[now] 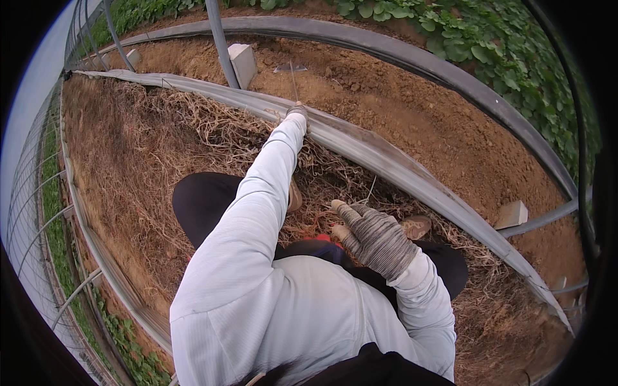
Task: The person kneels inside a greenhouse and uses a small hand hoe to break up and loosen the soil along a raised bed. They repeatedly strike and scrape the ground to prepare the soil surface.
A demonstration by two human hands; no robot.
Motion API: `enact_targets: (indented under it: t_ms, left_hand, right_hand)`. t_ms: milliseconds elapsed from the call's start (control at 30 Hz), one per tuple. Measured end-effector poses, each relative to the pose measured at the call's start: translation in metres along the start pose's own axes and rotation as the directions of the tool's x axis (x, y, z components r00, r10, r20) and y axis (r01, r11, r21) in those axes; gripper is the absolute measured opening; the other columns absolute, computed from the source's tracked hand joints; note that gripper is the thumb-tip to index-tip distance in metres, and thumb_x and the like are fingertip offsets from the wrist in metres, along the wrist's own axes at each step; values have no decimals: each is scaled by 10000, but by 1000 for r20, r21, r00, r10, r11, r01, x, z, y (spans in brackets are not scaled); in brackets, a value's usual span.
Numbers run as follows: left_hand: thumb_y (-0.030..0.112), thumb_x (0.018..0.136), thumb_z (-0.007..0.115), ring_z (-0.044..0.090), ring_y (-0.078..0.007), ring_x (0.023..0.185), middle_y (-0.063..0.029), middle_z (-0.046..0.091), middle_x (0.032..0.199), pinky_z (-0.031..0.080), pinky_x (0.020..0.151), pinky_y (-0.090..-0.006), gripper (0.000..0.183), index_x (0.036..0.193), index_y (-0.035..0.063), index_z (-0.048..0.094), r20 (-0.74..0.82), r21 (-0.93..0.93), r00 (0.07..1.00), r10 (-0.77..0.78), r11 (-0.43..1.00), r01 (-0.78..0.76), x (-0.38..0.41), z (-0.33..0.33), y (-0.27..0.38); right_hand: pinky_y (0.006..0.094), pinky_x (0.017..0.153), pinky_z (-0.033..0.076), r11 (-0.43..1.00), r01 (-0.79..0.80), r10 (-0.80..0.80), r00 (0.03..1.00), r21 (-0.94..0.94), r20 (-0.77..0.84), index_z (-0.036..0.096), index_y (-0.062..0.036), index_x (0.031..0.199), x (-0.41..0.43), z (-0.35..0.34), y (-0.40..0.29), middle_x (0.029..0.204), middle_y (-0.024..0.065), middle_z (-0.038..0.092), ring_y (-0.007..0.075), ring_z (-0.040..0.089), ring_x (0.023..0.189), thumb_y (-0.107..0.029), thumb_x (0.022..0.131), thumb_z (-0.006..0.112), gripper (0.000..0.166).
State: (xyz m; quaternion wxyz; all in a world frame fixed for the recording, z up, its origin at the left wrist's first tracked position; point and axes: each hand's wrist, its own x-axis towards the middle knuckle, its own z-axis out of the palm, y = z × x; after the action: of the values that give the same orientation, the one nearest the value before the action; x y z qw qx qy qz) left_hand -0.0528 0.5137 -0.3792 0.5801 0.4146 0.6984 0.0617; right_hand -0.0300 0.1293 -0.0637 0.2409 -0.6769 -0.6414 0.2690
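Note:
My left hand [298, 112], in a grey knit glove, reaches out to the gathered plastic film [347, 142] that runs along the edge of the dry plants. A thin stake or rod [293, 79] sticks out beyond its fingers; whether the hand grips the rod or the film I cannot tell. Bent close before my body is my right hand [376, 236], gloved in grey knit with tan fingertips, its fingers apart and nothing visible in them. Dried vines [217, 120] lie below the film and around my shoes. A thin pale string or stem [371, 189] rises near the right hand.
Beyond the film stand a metal post [223, 46] beside a concrete block [243, 65], and a second block [512, 214] at right. A dark, rolled sheet edge [386, 46] curves across bare soil [410, 106]. Leafy green plants [497, 53] grow past it.

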Motion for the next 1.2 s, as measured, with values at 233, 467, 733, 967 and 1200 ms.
enact_targets:
  t_ms: [233,467,733,967,1200]
  left_hand:
    - [634,904,303,454,-260,437,-92,529,626,402,418,-413,579,875,100,524,72,-145,997,-10,989,20,-72,-2,-15]
    - [583,918,320,367,-203,400,-29,458,585,355,386,-394,477,855,133,466,168,-309,985,-30,947,81,-112,4,-72]
    - [621,904,314,414,-191,450,-37,509,655,363,389,-369,524,901,130,494,125,-162,990,63,986,-42,-127,22,-84]
    - [650,884,285,415,-231,457,-62,526,671,366,424,-418,576,939,130,526,197,6,978,-70,997,71,-41,72,-71]
    - [626,901,298,514,-303,484,-131,600,727,462,479,-525,559,1087,150,528,233,-12,971,-60,998,64,-75,104,-103]
  right_hand:
    - [417,731,491,1000,7,-7,996,0,85,506,-46,1256,4,-3,-4,960,161,616,312,621,844,-310,901,532,443]
    - [423,762,482,999,22,-16,992,-49,124,489,-47,1269,8,0,-5,955,164,612,318,614,881,-339,921,495,454]
    - [419,774,481,999,-35,40,988,-40,147,483,-52,1275,-1,4,3,980,177,607,321,612,898,-336,923,492,452]
    - [433,807,476,998,-64,66,989,-23,133,475,-56,1281,-8,14,18,1020,201,606,345,599,948,-352,924,482,464]
    - [435,770,479,988,-116,133,973,-103,186,480,-59,1272,1,4,15,956,191,613,341,612,884,-359,924,473,460]
